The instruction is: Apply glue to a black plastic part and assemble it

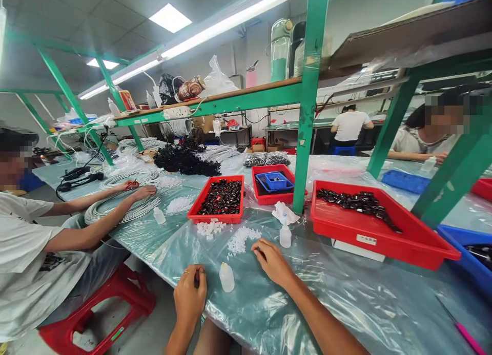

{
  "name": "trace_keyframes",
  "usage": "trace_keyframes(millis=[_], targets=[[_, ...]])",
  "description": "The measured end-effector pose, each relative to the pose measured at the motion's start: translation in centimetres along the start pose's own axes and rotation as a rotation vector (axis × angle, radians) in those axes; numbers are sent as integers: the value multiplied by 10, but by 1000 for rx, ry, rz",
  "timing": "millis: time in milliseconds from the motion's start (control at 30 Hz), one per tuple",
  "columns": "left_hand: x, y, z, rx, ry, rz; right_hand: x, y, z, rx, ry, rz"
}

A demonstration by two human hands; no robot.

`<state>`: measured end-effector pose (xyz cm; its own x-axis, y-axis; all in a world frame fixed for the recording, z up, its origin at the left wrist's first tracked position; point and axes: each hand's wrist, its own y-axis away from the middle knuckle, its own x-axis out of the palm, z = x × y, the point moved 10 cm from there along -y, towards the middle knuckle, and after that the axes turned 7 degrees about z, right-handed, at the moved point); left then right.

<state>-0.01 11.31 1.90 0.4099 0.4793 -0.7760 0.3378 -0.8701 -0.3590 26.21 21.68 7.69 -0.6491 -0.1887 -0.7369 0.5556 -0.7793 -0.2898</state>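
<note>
My left hand (190,292) rests at the near table edge, fingers curled around a small dark part. A small white squeeze bottle (226,276) stands just right of it. My right hand (272,262) lies on the plastic-covered table (346,304), its fingertips pinching something small and dark beside a pile of tiny white pieces (240,240). Another white bottle (285,235) stands just beyond that hand. Behind the piles sits a red tray of black parts (221,199).
A large red tray (378,227) with black parts lies at the right, a red tray holding blue bins (273,183) behind. A green frame post (307,114) rises mid-table. A seated person at left handles white cable coils (115,204). Other people work across the table.
</note>
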Motion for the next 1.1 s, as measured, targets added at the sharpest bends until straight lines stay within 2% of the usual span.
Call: trace_keyframes(millis=[133, 300, 567, 700, 867, 967, 1100], targets=[[-5, -1, -8, -36, -9, 2, 4, 4, -6, -31, -9, -23], [-11, -1, -28, -72, -58, 25, 7, -1, -7, -152, -67, -45], [-15, -6, -33, -128, -74, 0, 9, -11, -17, -346, -141, -75], [-12, -6, -31, -125, -70, 44, 10, -11, -16, -341, -148, -89], [-11, -7, -28, -69, -21, 138, 13, -2, -16, -225, -135, -54], [-14, -25, -24, -22, 31, 210, 12, 4, -10, -148, -99, -31], [-24, -79, -25, 46, 26, 216, 9, 8, -3, -52, -52, -32]])
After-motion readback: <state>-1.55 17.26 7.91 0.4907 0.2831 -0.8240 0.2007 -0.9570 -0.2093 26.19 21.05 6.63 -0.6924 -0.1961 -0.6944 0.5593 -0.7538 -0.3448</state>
